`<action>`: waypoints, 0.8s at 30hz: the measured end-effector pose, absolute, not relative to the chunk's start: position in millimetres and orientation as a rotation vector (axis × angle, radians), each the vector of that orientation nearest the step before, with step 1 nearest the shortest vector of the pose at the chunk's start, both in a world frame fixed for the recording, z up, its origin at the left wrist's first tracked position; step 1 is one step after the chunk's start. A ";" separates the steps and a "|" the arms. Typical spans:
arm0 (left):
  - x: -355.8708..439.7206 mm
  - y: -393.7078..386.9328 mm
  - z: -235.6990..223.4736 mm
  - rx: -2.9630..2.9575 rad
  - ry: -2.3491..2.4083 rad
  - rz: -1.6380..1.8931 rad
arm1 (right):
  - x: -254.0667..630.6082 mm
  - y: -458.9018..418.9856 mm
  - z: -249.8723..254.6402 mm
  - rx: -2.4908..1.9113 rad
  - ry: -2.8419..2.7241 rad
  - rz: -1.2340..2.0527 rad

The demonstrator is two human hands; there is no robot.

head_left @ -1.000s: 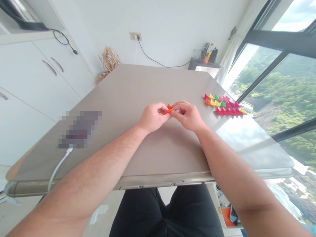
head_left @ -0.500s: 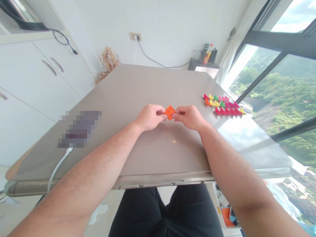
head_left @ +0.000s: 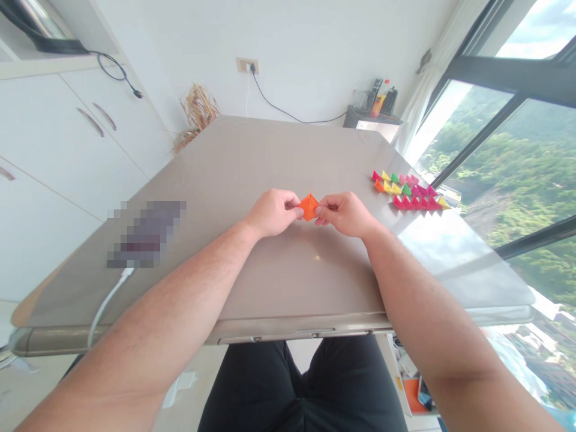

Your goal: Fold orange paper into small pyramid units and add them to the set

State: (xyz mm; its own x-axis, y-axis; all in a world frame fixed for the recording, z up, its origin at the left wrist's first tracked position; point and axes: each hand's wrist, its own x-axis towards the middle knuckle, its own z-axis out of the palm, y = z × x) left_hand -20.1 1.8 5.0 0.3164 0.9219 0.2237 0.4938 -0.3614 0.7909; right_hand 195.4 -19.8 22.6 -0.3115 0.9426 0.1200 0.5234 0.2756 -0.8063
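Observation:
A small orange folded paper (head_left: 309,207), diamond-shaped with a crease down its middle, is held up between my two hands above the table. My left hand (head_left: 275,213) pinches its left corner between thumb and fingers. The right corner is pinched by my right hand (head_left: 344,213). Off to the right, several small folded paper boats (head_left: 407,189) in red, yellow, green, pink and orange stand in rows on the table.
The grey table (head_left: 288,144) spans the view. On its left lies a blurred-out flat object (head_left: 148,234) with a white cable (head_left: 105,303). A window (head_left: 504,144) is at the right, white cabinets (head_left: 58,132) at the left. Bottles stand on a small cabinet (head_left: 372,120) at the back.
The orange paper now shows a flatter, fuller diamond; its open fold at the top has closed up. My right fingers have shifted slightly at its right corner.

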 end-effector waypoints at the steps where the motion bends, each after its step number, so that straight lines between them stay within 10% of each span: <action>1: -19.6 1.3 5.2 1.991 1.259 0.900 | 195.4 -20.0 22.9 -1.321 -1.946 0.887; 24: -17.8 -1.0 6.7 2.027 1.280 0.952 | 194.8 -19.7 25.4 -1.253 -1.750 1.044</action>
State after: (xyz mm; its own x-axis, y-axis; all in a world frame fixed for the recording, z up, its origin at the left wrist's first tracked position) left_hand -17.8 -1.0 6.7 0.2939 0.9167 0.2708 0.5229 -0.3913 0.7573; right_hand 194.8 -19.7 25.4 -0.2568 0.9610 0.1027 0.3662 0.1951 -0.9098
